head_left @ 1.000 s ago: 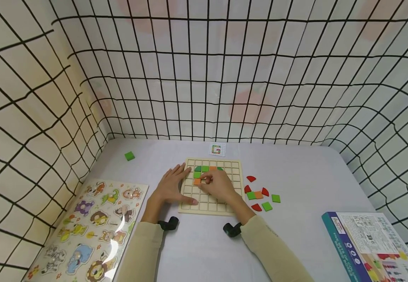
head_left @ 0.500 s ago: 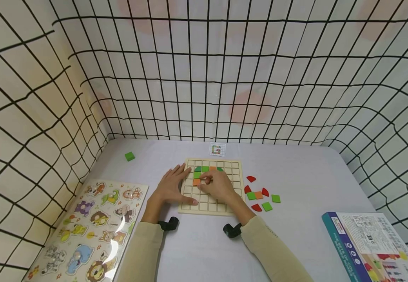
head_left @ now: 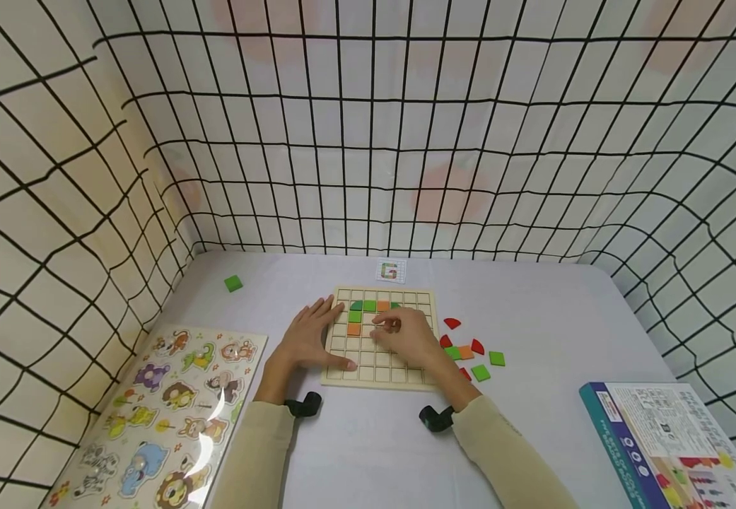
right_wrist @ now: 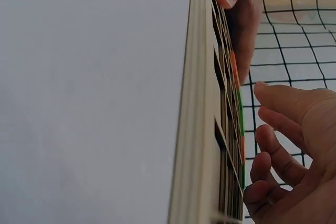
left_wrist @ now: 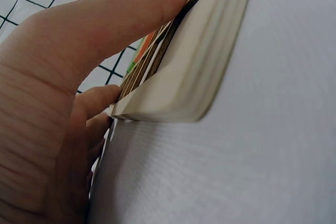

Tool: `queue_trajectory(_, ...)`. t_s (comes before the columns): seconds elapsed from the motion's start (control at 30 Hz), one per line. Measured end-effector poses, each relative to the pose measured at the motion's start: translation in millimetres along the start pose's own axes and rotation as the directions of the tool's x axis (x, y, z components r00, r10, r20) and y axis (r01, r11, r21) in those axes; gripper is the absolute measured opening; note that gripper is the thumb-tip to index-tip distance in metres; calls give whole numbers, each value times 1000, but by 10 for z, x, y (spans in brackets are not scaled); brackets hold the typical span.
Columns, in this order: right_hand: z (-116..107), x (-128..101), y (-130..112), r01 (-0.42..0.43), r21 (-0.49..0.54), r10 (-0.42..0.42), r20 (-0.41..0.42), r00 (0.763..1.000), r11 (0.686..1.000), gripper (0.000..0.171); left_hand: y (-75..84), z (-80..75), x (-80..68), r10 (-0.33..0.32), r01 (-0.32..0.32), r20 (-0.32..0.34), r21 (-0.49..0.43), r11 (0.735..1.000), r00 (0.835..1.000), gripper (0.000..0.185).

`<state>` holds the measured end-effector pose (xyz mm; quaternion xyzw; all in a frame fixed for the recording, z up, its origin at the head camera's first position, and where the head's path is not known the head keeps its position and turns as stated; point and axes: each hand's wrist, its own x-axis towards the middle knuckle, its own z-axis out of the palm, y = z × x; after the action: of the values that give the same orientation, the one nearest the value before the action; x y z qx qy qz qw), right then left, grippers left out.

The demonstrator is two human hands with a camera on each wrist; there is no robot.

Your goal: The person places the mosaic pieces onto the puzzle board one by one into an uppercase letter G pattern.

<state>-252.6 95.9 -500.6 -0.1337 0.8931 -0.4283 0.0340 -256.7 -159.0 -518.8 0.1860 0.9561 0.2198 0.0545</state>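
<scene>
We're looking down past two beige sleeves point(head_left: 256, 452), with an animal picture board point(head_left: 179, 417) lying on the left and a cardboard box point(head_left: 660, 438) sitting on the right. Further in, our left hand point(head_left: 307, 339) is resting on the wooden grid board point(head_left: 374, 387), fingers pretty straight and spread at its left edge, thumb lying over the cells, not gripping any piece. Our right hand point(head_left: 406, 336) is hovering above the grid, fingers loosely bent, thumb and index apart, and we're seeing nothing in it. Loose red, green and orange pieces point(head_left: 480, 372) are lying just right of the board. Up the grid, an orange square point(head_left: 354, 329) is sitting below a green square point(head_left: 355, 317), under a row of green and orange tiles point(head_left: 370, 305). Beyond that, a lone green tile point(head_left: 232, 283) is lying well off left, a little pattern card point(head_left: 391, 271) is lying behind the board, and black netting point(head_left: 372, 150) is hanging at the back.
</scene>
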Motion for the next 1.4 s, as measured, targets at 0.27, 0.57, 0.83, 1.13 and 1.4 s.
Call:
queue_trajectory(0.27,-331,-178,190,-6,-6,6,-31,1000,1000,24,-3,10,13,1,-1,8,-2,1000,1000,130)
queue_trajectory(0.57,-692,-358,436,-49,-63,43,-83,996,997,30,11,-13,10,-12,12,15,-5,1000,1000,131)
queue_trajectory(0.83,-899,-528,601,-98,-103,91,-70,993,990,27,-2,14,15,-4,4,21,-6,1000,1000,129)
queue_trajectory(1.13,-1037,-713,734,-96,-144,97,-4,995,985,32,11,1,5,1,-1,15,-12,1000,1000,129)
queue_trajectory(1.4,-1054,-730,798,-83,-187,90,25,996,979,32,22,-8,-1,-1,1,21,-10,1000,1000,130)
